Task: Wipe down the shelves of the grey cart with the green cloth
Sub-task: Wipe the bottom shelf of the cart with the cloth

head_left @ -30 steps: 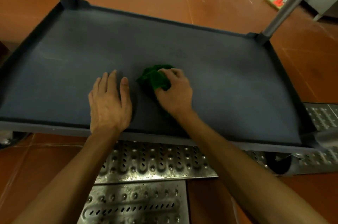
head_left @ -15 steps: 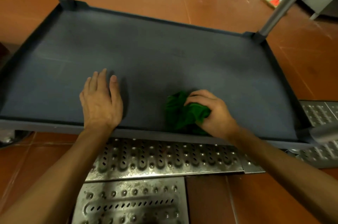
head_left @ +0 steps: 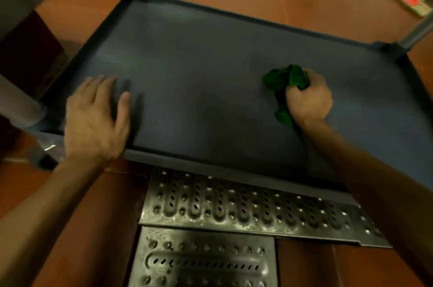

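The right hand (head_left: 307,99) is clenching the green cloth (head_left: 287,78), which is bunched into a wad, and is pressing it onto the right part of the grey cart's shelf (head_left: 199,59), nearer the far right post (head_left: 419,29) than the front rim. The left hand (head_left: 93,118) is lying flat with fingers straight, grasping nothing, and is bracing on the near left part of the same shelf. In my judgement the wiping of this shelf is under way, not finished. Several faults are worth noting. The wadded cloth is presenting only a small contact patch, so unwiped strips are likely along the raised rim and in the corners. The patch under the left palm is going uncleaned unless that hand shifts. A loose fold is trailing below the right wrist and could drag grime across the shelf. The cart is standing partly over a perforated metal drain grate (head_left: 234,207), and a hard push could be shifting it if it is free to roll.
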Demonstrator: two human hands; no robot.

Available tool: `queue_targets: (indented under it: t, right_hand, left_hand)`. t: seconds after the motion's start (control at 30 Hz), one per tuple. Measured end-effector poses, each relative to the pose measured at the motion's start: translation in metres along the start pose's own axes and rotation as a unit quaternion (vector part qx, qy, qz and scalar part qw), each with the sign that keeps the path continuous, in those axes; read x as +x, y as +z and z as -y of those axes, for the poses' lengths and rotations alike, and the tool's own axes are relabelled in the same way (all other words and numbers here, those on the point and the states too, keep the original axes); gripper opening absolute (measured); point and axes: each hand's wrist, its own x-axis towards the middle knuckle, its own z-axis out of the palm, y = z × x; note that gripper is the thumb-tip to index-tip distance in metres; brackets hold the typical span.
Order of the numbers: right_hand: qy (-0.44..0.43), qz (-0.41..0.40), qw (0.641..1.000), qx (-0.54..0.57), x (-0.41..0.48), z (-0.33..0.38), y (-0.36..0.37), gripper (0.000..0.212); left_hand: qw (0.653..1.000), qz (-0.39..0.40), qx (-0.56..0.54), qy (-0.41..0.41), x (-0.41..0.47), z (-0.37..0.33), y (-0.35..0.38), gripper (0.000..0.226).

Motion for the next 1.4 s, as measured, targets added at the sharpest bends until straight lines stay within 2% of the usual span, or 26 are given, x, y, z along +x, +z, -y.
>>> queue_targets:
  t: [0.1,0.2,0.3,0.4,0.53,0.67,0.87,0.97,1.1,1.2,1.3,1.4]
  right_hand:
    - [-0.019,0.026,0.999,-0.008,-0.01,0.037,0.031,0.042]
    - [-0.09,0.087,0.992,0.021,-0.046,0.077,0.057,0.042]
    - [-0.189,0.173,0.963,0.081,-0.105,0.121,0.072,0.045]
    - [-0.289,0.253,0.916,0.12,-0.16,0.154,0.077,0.037]
    - [-0.307,0.331,0.881,0.142,-0.163,0.158,0.071,0.034]
    - [-0.332,0.351,0.865,0.138,-0.15,0.14,0.056,0.036]
    - [-0.355,0.314,0.875,0.097,-0.12,0.088,0.033,0.04]
    - [-0.322,0.275,0.903,0.069,-0.088,0.06,0.025,0.042]
    - [-0.22,0.186,0.958,0.01,-0.032,0.014,0.004,0.047]
    - [-0.132,0.108,0.984,-0.061,0.012,-0.024,-0.018,0.047]
    - [-0.03,0.016,0.991,-0.128,0.042,-0.058,-0.039,0.047]
    - [0.062,-0.048,0.988,-0.132,0.053,-0.067,-0.041,0.045]
  left_hand:
    - [0.999,-0.019,-0.022,-0.031,-0.001,-0.001,0.001,0.06]
    - [0.998,-0.021,-0.032,-0.054,-0.002,-0.002,0.001,0.061]
    - [0.996,-0.01,-0.041,-0.073,-0.002,-0.005,-0.002,0.063]
    - [0.995,-0.007,-0.061,-0.083,-0.001,-0.003,-0.005,0.064]
    - [0.99,-0.022,-0.092,-0.102,-0.004,-0.002,-0.009,0.063]
    - [0.991,-0.032,-0.083,-0.096,-0.004,-0.002,-0.008,0.056]
    - [0.995,0.012,-0.038,-0.092,-0.003,0.006,-0.002,0.062]
    - [0.995,0.065,-0.013,-0.07,-0.001,0.007,-0.006,0.07]
    - [0.992,0.089,-0.003,-0.087,0.001,0.004,-0.009,0.073]
    - [0.993,0.092,-0.006,-0.075,0.001,0.004,-0.008,0.075]
    - [0.994,0.089,-0.008,-0.063,0.001,0.008,-0.006,0.075]
    - [0.994,0.09,-0.002,-0.054,0.0,0.006,-0.005,0.075]
